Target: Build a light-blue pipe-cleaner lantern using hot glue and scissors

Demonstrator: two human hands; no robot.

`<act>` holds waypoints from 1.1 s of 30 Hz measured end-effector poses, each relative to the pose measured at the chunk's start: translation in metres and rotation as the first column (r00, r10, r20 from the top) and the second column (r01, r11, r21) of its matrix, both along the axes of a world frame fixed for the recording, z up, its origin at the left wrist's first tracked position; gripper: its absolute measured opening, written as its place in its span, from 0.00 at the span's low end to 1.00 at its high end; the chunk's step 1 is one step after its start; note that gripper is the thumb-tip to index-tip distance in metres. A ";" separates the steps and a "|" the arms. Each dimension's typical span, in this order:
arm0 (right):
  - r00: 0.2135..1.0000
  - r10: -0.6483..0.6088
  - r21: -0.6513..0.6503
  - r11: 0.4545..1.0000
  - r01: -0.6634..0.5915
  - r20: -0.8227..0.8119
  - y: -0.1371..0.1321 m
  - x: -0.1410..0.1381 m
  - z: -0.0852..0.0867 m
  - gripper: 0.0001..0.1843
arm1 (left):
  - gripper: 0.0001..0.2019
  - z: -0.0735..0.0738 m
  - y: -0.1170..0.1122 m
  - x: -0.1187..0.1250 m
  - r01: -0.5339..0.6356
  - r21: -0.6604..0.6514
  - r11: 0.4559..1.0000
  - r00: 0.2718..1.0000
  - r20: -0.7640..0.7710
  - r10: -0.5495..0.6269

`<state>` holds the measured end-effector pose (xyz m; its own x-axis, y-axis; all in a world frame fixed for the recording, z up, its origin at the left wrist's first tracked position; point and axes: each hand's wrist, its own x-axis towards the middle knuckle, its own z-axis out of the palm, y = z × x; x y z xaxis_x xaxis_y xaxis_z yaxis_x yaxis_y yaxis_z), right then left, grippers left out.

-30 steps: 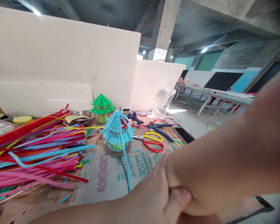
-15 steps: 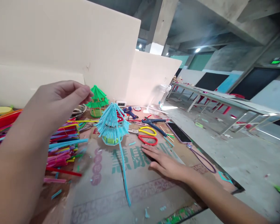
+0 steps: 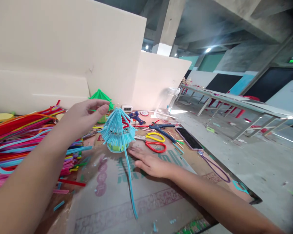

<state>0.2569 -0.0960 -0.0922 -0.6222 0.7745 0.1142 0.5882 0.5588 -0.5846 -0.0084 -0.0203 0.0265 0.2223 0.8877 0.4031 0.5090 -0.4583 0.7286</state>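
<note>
A light-blue pavilion model, its tiered roof covered in pipe-cleaner strips, stands on the covered tabletop. One long blue pipe cleaner hangs from its roof and trails toward me over the table. To the model's upper left hovers my left hand, fingers curved with the thumb apart, holding nothing visible. It partly hides a green pavilion model behind. My right hand lies flat on the cover, open, its fingertips close to the blue model's base; whether they touch it I cannot tell.
Bundles of colored pipe cleaners fill the left side. Right of the model lie red-and-yellow-handled scissors, dark blue pliers, a glue gun and a phone. A clear jar stands near the back board.
My left hand has moved right and slightly down toward the blue model's top, its fingers loosening from a near pinch. My right hand has slid left toward the model's base.
</note>
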 end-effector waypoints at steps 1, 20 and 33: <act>1.000 0.023 0.014 1.000 -0.023 -0.010 0.001 -0.004 -0.003 0.30 | 0.30 -0.005 0.005 0.001 0.067 0.012 0.998 0.998 -0.002 -0.067; 0.989 -0.123 0.186 0.973 0.135 -0.079 0.010 0.000 -0.015 0.20 | 0.35 -0.030 0.028 0.007 0.169 0.011 0.986 0.986 0.003 -0.169; 0.989 -0.124 0.085 0.988 0.131 -0.084 0.002 0.023 -0.002 0.20 | 0.32 -0.034 0.034 0.007 0.172 0.029 0.985 0.983 -0.067 -0.170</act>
